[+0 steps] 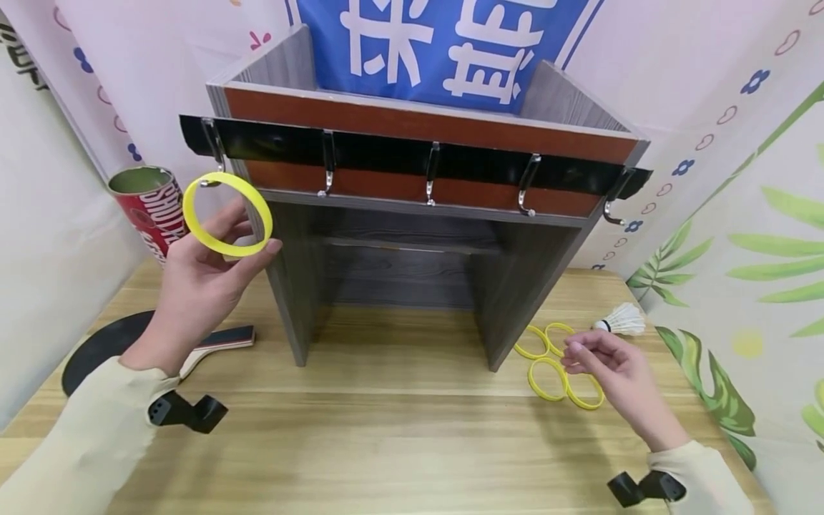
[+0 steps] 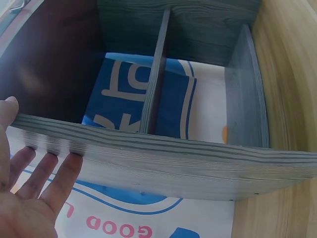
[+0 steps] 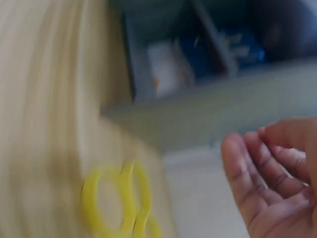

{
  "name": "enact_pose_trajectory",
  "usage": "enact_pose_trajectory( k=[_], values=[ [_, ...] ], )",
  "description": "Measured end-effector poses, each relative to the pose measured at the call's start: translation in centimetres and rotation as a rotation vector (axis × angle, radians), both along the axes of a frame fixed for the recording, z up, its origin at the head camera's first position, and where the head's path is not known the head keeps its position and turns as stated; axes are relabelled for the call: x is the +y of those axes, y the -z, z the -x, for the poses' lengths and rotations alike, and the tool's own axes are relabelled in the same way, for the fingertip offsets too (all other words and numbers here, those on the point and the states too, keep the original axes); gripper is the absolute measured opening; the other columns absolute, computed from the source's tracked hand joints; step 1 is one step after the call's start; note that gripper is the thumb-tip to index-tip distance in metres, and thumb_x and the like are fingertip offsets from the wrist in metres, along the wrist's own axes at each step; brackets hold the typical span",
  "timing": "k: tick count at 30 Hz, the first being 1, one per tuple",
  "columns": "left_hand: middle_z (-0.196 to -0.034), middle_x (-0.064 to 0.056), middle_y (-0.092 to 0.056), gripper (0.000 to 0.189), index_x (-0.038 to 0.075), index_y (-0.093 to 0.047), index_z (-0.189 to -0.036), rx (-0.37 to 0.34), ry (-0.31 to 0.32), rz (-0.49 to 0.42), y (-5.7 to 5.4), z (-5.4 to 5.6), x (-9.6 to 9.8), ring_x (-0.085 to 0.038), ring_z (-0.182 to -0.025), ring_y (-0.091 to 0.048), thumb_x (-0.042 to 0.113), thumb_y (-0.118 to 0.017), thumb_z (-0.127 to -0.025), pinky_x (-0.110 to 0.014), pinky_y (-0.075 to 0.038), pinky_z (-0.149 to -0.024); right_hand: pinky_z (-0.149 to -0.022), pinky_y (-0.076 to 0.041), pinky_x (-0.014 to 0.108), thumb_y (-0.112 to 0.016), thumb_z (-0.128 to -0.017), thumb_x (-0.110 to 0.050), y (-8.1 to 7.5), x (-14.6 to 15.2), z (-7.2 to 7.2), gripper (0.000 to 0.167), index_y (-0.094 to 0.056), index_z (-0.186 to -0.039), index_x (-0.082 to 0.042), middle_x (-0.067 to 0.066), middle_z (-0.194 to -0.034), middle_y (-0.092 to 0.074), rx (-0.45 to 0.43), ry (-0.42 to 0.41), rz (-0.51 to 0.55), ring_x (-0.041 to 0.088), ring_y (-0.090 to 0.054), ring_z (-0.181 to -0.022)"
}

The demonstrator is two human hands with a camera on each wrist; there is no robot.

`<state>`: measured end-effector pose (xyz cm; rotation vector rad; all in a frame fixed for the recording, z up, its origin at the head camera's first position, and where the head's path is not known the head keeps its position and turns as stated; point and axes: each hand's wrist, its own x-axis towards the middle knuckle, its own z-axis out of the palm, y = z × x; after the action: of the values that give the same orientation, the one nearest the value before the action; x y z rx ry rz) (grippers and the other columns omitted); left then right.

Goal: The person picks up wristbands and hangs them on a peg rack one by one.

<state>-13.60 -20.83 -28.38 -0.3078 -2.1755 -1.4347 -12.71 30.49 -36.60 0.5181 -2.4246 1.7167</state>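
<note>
Left hand (image 1: 201, 279) spread behind yellow ring (image 1: 221, 246); right hand (image 1: 614, 368) loosely relaxed

A grey wood-grain stand (image 1: 418, 116) sits upright, its red-brown front crossed by a black strip (image 1: 380, 149) bearing five metal hooks (image 1: 431, 172), the four towards the stand's right with nothing on them. At the stand's front left corner, a slim, round yellow ring (image 1: 238, 250) faces outward, its upper band crossing the leftmost hook, whose tip shows within the opening, though whether it bears the ring's weight cannot be told. Just beside the stand's right leg, four matching yellow rings (image 1: 566, 390) lie flat in a close cluster, one partly hidden.
</note>
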Motion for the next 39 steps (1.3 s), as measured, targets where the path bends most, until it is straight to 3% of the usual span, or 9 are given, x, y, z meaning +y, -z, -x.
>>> enact_pose_trajectory(
  k=[3,7,9,13,18,29,34,39],
  values=[
    [-0.125,0.023,-0.065,0.059,0.014,-0.057,-0.151,-0.007,-0.003,0.003,0.1,-0.1,0.0,-0.002,-0.115,-0.062,0.001,-0.072,-0.096,-0.004,-0.053,-0.087,-0.067,-0.063,0.021,-0.061,-0.102,0.002,1.4,2.3,0.4,0.011,-0.066,-0.107,0.01,-0.012,-0.09,-0.074,-0.008,0.137,-0.195,0.0,-0.072,-0.079],
    [-0.126,0.024,-0.065,0.06,0.014,-0.056,-0.152,-0.013,-0.005,0.002,0.2,0.0,0.0,0.0,-0.114,-0.063,0.0,-0.072,-0.096,-0.004,-0.053,-0.087,-0.059,-0.059,0.021,-0.066,-0.101,-0.004,2.8,4.6,0.6,0.015,-0.068,-0.106,0.01,0.007,-0.089,-0.075,-0.026,0.285,-0.445,-0.005,-0.065,-0.071],
    [-0.127,0.024,-0.065,0.061,0.015,-0.056,-0.152,-0.006,0.0,0.004,0.1,0.1,0.0,-0.002,-0.115,-0.062,0.0,-0.072,-0.096,-0.004,-0.053,-0.087,-0.059,-0.056,0.021,-0.067,-0.1,-0.007,3.3,5.6,0.7,0.016,-0.069,-0.105,0.008,0.015,-0.089,-0.074,-0.078,0.322,-0.558,-0.004,-0.061,-0.069],
    [-0.13,0.024,-0.065,0.061,0.016,-0.057,-0.152,0.008,0.009,0.004,-0.1,0.2,0.0,-0.004,-0.117,-0.062,-0.001,-0.072,-0.095,-0.005,-0.054,-0.087,-0.062,-0.049,0.02,-0.066,-0.101,-0.017,4.0,6.7,0.9,0.023,-0.068,-0.105,0.005,0.01,-0.086,-0.072,-0.253,0.307,-0.708,0.003,-0.058,-0.071],
    [-0.129,0.024,-0.066,0.062,0.016,-0.056,-0.152,0.011,0.007,-0.005,-0.2,0.1,-0.1,-0.002,-0.115,-0.063,-0.003,-0.072,-0.095,-0.004,-0.054,-0.087,-0.056,-0.052,0.023,-0.064,-0.103,-0.021,4.5,6.9,1.1,0.028,-0.065,-0.106,0.007,0.006,-0.079,-0.067,-0.413,0.266,-0.672,0.01,-0.059,-0.065],
    [-0.128,0.025,-0.064,0.06,0.017,-0.056,-0.152,-0.004,-0.002,0.011,-0.2,0.2,0.1,-0.003,-0.118,-0.061,0.002,-0.072,-0.097,-0.004,-0.053,-0.087,-0.057,-0.056,0.023,-0.063,-0.102,-0.011,4.8,7.0,1.3,0.02,-0.067,-0.099,0.008,0.004,-0.075,-0.065,-0.461,0.255,-0.606,0.01,-0.06,-0.066],
    [-0.13,0.027,-0.063,0.063,0.018,-0.053,-0.154,-0.014,-0.003,-0.002,0.1,0.0,0.0,0.001,-0.117,-0.062,0.002,-0.072,-0.097,-0.005,-0.053,-0.089,-0.058,-0.056,0.021,-0.063,-0.102,-0.011,4.8,7.5,1.3,0.019,-0.066,-0.099,0.008,0.004,-0.078,-0.069,-0.423,0.283,-0.601,0.006,-0.063,-0.064],
    [-0.129,0.026,-0.063,0.062,0.017,-0.055,-0.153,-0.005,-0.006,0.007,0.1,0.0,-0.1,0.0,-0.117,-0.061,0.002,-0.072,-0.096,-0.004,-0.053,-0.087,-0.066,-0.061,0.021,-0.064,-0.102,-0.011,4.9,8.3,1.6,0.02,-0.065,-0.105,0.009,0.0,-0.085,-0.073,-0.47,0.288,-0.454,0.002,-0.066,-0.069]
  ],
)
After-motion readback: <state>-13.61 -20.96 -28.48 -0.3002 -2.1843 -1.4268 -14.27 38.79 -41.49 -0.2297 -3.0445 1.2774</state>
